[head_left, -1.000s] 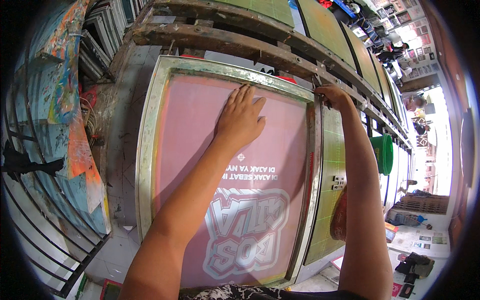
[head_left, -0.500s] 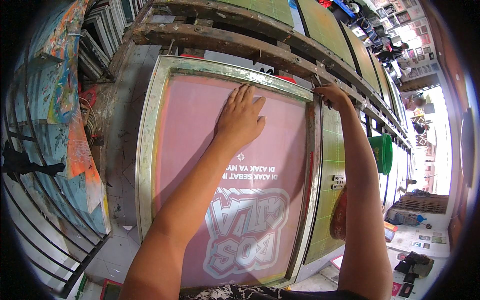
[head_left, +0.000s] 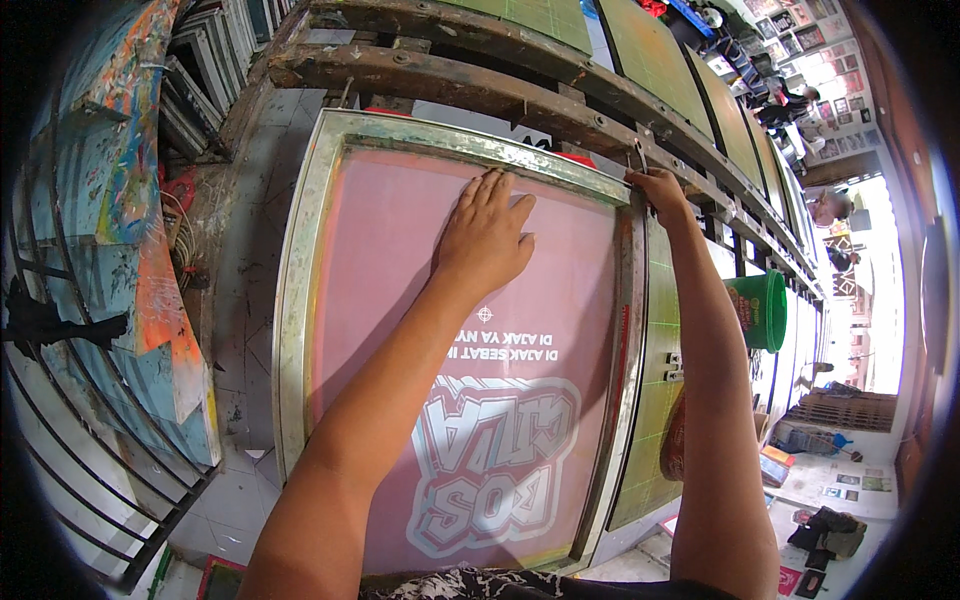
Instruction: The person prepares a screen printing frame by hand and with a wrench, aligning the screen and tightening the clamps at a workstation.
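Observation:
A screen printing frame (head_left: 297, 290) with pink mesh and white block lettering lies in front of me. My left hand (head_left: 487, 225) rests flat on the mesh near its far edge, fingers stretched out and thumb apart, holding nothing. At the frame's far right corner, my right hand (head_left: 657, 192) has its fingers curled in a pinch beside the brown metal rail (head_left: 480, 95). A thin metal piece stands up just beyond those fingertips. Whether they grip it or a small tool, I cannot make out.
Green gridded boards (head_left: 655, 60) line the far side of the rail. On the right stand a green bucket (head_left: 765, 310) and a brownish container (head_left: 675, 440), partly behind my right forearm. Paint-stained blue panels (head_left: 95, 200) and a black metal rack (head_left: 80, 450) are at the left. Other people are far off.
My right hand has turned slightly at the frame's corner, and its forearm has shifted a little left. The left hand stays in place on the mesh.

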Available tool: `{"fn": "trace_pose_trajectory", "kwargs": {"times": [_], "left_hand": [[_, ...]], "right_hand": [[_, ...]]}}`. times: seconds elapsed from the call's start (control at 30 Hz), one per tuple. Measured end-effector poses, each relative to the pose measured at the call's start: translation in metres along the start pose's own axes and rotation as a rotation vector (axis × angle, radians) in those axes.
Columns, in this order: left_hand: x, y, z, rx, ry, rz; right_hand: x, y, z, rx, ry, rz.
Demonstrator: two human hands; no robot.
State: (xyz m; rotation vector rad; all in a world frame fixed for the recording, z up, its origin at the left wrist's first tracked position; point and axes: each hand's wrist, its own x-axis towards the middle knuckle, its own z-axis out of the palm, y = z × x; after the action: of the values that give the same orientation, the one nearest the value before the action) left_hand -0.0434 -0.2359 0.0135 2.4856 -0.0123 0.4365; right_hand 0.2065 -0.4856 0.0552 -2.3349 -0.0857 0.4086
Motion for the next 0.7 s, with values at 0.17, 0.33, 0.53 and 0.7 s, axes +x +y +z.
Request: {"fn": "trace_pose_trajectory", "kwargs": {"times": [0.17,0.33,0.53,0.7], "left_hand": [[0.004,0.005,0.003,-0.006,-0.01,0.007],[0.011,0.01,0.002,0.008,-0.014,0.024],[0.022,0.01,-0.007,-0.233,0.22,0.023],[0.1,0.073,-0.031,0.015,0.286,0.261]], "right_hand": [[-0.001,0.014,0.002,0.042,0.06,-0.022],[0.011,0.042,0.016,-0.074,0.328,-0.171],[0.0,0.026,0.036,-0.051,0.378,-0.078],[-0.005,0.03,0.032,-0.04,0.388,0.02]]}}
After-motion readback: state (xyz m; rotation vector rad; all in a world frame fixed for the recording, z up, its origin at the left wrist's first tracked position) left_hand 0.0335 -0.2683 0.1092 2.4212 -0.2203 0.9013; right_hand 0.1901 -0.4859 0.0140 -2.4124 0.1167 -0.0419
